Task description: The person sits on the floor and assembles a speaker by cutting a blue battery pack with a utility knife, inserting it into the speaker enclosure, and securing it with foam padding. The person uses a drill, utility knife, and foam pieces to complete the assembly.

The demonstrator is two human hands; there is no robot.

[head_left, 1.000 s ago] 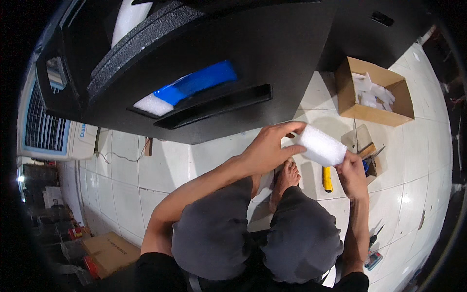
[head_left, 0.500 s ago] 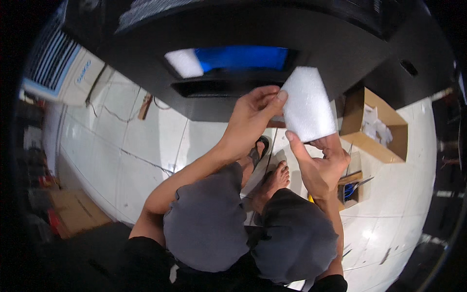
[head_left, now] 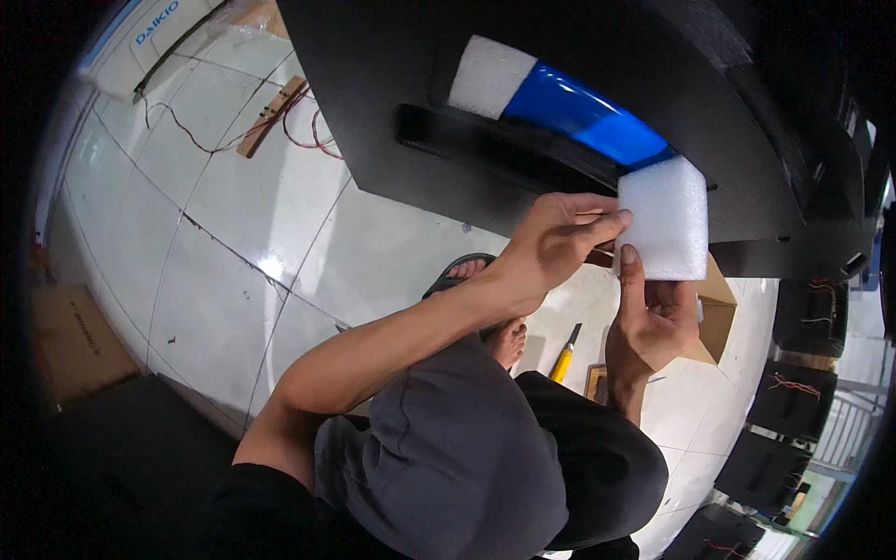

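Note:
A white foam block is gripped between my two hands in front of a large black cabinet. My left hand pinches the block's left edge with thumb and fingers. From below, my right hand holds the lower end, thumb on the near face and fingers behind it. The block's upper end meets the right end of a shiny blue pack set in a slot of the cabinet; whether it is inside the slot I cannot tell. Another white foam piece fills the slot's left end.
A yellow-handled cutter lies on the tiled floor by my foot. Beyond my right hand stands an open cardboard box, partly hidden. To the left are a wooden strip with wires and a brown carton.
My view has turned and shifted to the right. Both hands have brought the foam block up against the right end of the blue pack, and it now shows more of its side.

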